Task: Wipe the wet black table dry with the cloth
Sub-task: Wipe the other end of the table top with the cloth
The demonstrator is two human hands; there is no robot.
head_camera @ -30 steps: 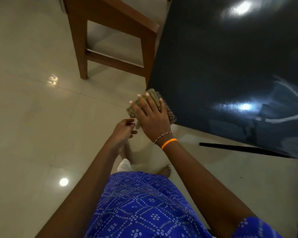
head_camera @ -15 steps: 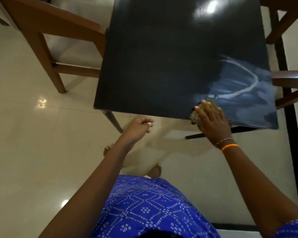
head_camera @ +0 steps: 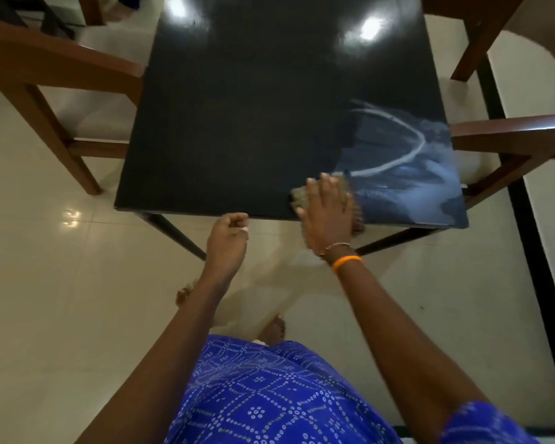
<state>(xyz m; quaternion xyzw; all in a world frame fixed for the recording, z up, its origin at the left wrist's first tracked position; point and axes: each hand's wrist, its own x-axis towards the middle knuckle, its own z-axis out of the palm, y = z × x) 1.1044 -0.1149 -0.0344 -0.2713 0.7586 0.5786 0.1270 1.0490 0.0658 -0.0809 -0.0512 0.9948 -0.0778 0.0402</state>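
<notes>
A: What is seen at the far left?

B: A wooden chair (head_camera: 58, 100) is set against the table's left side, on a pale tiled floor (head_camera: 61, 283).

A: And the table?

B: The black table (head_camera: 253, 123) fills the middle. Two lamp glares are reflected at its far end. Most of the top is seen dark and plain.

A: The left hand?

B: The left hand (head_camera: 228, 238) is held in the air just before the near edge. Its fingers are curled in, and nothing is gripped.

A: Where is the cloth?

B: The cloth (head_camera: 302, 197) is pressed flat on the top at the near edge, right of centre, under the right hand (head_camera: 329, 216). The fingers are laid out straight over it, somewhat blurred. An orange band (head_camera: 346, 261) is worn at that wrist.

A: And further right?

B: A wet patch (head_camera: 410, 174) with pale curved streaks is spread over the near right corner, just beside the cloth. A second chair (head_camera: 513, 136) is placed at the right side. Below, a blue patterned garment (head_camera: 269, 395) is seen.
</notes>
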